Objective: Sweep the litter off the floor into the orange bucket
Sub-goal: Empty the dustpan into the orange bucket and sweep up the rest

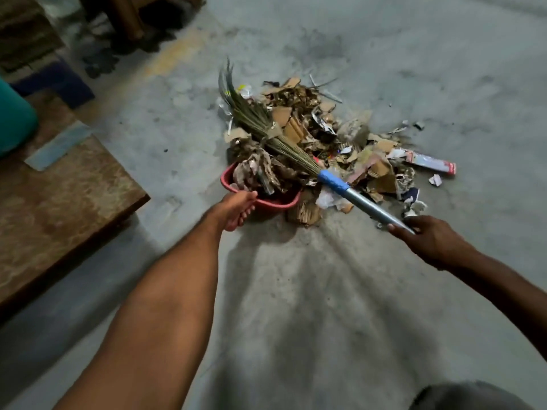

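Head view: my worry is the orange bucket point(284, 201), which lies tipped toward the litter pile point(340, 137) and already looks heaped with crumpled cardboard at its mouth. I judge that another stroke could ride scraps over that heap and spill them past the rim. It could also shove the bucket back across the dusty concrete floor point(325, 291) if my hold slips. The broom point(266, 128) lies diagonally over the pile, its bristles fanned toward eleven o'clock, so a hard pull may flick light paper sideways rather than in. The flat printed carton point(430, 166) and the torn bits at three o'clock of the pile sit outside the bristles' reach and could be missed.

My left hand point(236, 210) grips the bucket's near rim, thumb on top and fingers curled beneath. My right hand point(429, 238), at four o'clock of the pile, has its fingers closed round the broom's metal handle near its end. The bucket sits at the pile's eight o'clock edge, touching the litter, directly ahead of my left fingers.
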